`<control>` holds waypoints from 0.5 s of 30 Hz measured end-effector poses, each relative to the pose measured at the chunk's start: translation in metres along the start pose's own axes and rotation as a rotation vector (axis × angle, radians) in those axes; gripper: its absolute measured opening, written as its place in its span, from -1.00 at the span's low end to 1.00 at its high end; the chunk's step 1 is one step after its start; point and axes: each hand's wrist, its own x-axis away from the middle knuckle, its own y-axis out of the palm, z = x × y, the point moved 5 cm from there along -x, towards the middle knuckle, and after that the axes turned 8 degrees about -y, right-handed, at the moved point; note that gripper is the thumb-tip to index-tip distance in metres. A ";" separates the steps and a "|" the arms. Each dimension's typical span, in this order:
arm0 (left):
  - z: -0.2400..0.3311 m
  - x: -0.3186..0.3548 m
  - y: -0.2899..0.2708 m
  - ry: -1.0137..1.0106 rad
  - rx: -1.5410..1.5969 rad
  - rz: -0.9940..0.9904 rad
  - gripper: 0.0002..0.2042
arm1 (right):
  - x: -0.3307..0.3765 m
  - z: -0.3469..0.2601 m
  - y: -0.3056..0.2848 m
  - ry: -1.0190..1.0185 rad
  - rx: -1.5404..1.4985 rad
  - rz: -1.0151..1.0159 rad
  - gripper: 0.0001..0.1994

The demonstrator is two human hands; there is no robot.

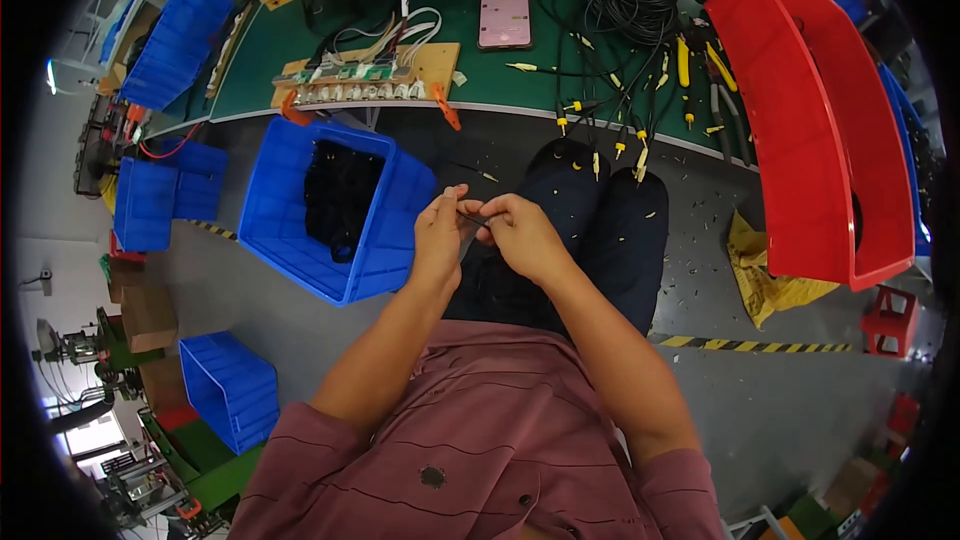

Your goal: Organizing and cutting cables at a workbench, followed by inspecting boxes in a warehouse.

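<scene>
Above my lap, both hands meet on a thin dark cable [474, 220]. My left hand [436, 240] pinches one part of it between thumb and fingers. Close beside it, my right hand [527, 238] grips the same cable with curled fingers. A short stretch shows between the hands; the fingers hide the rest, so I cannot make out its ends. Just beyond my fingertips is a pale-tipped thin lead [484, 173]; whether it joins the held cable is unclear. To the left, a blue bin [283, 230] contains a heap of black cables [340, 195].
On the green bench [260, 70] are a wired test board [360, 80], a phone [505, 12], coiled black cable [630, 2] and yellow-handled pliers [684, 65]. Cable ends overhang its front edge. A tall red bin [790, 130] stands right, beside a yellow sack [760, 275]. Scraps litter the floor.
</scene>
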 end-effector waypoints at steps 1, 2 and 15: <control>0.000 0.003 -0.003 0.003 0.013 0.012 -0.73 | -0.002 -0.009 0.003 0.033 0.000 -0.036 -0.80; 0.000 0.005 -0.001 -0.004 0.039 -0.019 -0.72 | -0.002 -0.019 0.005 0.065 0.000 -0.063 -0.81; -0.041 -0.016 -0.006 -0.216 0.244 0.021 -0.74 | -0.004 0.040 0.044 0.197 -0.326 0.042 -0.75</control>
